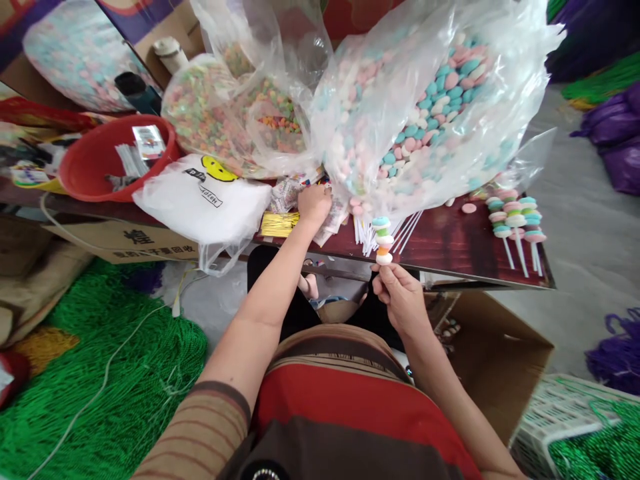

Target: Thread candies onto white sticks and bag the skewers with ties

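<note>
My right hand point(397, 290) is closed around the lower end of a candy skewer point(383, 240), held upright at the table's front edge, with blue, green, pink, orange and white pieces stacked on it. My left hand point(315, 203) reaches onto a pile of small printed wrappers point(333, 223); its fingertips are among them, and what they hold, if anything, is hidden. Yellow twist ties point(279, 225) lie just left of that hand. White sticks point(407, 232) are spread behind the skewer. Finished-looking skewers point(515, 217) rest at the table's right end.
Large clear bags of pink, blue and white candy point(430, 120) and of small colourful candy point(240, 117) stand behind. A red basin point(90, 167) and white bag point(200, 207) are at left. Below right are a cardboard box point(505, 353) and a white crate point(560, 407).
</note>
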Tool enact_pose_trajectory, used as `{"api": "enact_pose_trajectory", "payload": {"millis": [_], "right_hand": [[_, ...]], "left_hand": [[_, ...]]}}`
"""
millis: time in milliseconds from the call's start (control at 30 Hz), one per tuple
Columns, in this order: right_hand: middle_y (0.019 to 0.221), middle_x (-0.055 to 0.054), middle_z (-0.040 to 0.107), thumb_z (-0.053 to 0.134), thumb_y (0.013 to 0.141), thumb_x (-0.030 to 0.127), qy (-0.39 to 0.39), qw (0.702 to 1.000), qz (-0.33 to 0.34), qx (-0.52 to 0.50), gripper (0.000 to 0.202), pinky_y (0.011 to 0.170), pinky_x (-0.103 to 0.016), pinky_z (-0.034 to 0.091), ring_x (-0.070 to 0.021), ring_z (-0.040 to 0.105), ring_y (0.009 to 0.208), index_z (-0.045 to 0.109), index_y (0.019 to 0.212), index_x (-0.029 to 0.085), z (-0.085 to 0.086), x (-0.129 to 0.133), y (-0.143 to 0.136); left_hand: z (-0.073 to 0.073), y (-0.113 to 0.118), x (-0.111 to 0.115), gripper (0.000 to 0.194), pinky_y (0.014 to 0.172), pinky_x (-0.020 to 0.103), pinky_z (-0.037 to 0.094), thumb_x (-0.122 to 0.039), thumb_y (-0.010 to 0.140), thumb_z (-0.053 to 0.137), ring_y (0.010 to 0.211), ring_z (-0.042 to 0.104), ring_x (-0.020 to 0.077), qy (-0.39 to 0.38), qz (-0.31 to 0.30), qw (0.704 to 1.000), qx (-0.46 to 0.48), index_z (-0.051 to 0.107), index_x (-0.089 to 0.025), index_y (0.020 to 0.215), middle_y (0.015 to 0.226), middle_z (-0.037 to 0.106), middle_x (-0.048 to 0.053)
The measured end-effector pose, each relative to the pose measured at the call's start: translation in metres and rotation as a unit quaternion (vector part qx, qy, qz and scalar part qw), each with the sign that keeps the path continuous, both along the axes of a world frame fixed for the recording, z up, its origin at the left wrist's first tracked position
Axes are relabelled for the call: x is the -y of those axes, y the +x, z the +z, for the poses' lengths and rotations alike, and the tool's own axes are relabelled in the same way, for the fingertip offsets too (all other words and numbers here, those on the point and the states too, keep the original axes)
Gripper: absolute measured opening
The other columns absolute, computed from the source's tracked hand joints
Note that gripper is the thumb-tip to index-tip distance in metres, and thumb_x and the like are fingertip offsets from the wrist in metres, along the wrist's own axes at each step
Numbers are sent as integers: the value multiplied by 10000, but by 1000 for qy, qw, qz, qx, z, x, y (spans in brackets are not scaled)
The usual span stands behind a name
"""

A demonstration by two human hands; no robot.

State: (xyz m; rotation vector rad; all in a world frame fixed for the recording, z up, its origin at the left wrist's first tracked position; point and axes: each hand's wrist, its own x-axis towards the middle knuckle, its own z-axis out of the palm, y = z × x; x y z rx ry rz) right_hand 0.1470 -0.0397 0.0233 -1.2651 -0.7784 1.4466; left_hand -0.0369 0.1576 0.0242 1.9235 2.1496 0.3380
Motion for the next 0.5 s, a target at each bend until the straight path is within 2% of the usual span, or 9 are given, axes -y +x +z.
{"api": "enact_pose_trajectory", "payload": {"millis": [67, 167, 233, 367, 500], "right_hand": [[528, 45, 531, 816, 748, 633, -1, 1000, 2, 0, 477, 430, -216, 178, -56, 319, 453, 726, 869, 180, 0, 0, -1], [531, 45, 533, 814, 749, 634, -1, 1000, 1, 2, 475, 431, -214, 183, -56, 319, 456, 720, 866, 183, 1, 1, -1], [528, 48, 528, 808, 751, 642, -2, 1000, 2, 6, 480, 431, -213, 186, -56, 318, 456, 716, 864, 184, 1, 1, -1], [532, 49, 528, 805, 750, 652, -3, 1000, 0, 7, 492, 431, -210, 188, -54, 316, 458, 715, 873, 184, 1, 1, -1], [535, 48, 524, 807, 750, 640, -1, 1000, -2, 7, 480, 429, -213, 194, -60, 317, 462, 719, 872, 185, 1, 3, -1]], "left_hand": [[1, 1, 0, 474, 922, 384, 429, -325, 1067, 325, 1126, 676, 307, 9, 11, 1000, -13, 759, -138, 1078, 1204, 740, 184], [0, 4, 0, 400, 1004, 408, 420, -356, 1031, 457, 1214, 637, 338, 25, 19, 999, -36, 725, -95, 1174, 1318, 685, 220], [-1, 6, -1, 353, 1027, 411, 415, -302, 1006, 502, 1233, 625, 337, 19, 21, 999, -42, 710, -87, 1196, 1335, 675, 222], [-1, 9, -6, 363, 1009, 410, 424, -137, 994, 400, 1217, 639, 317, 7, 16, 999, -44, 710, -112, 1180, 1296, 700, 201], [-2, 7, -8, 334, 967, 390, 438, -112, 963, 431, 1187, 653, 312, 19, 9, 999, -32, 717, -128, 1136, 1261, 715, 196]]}}
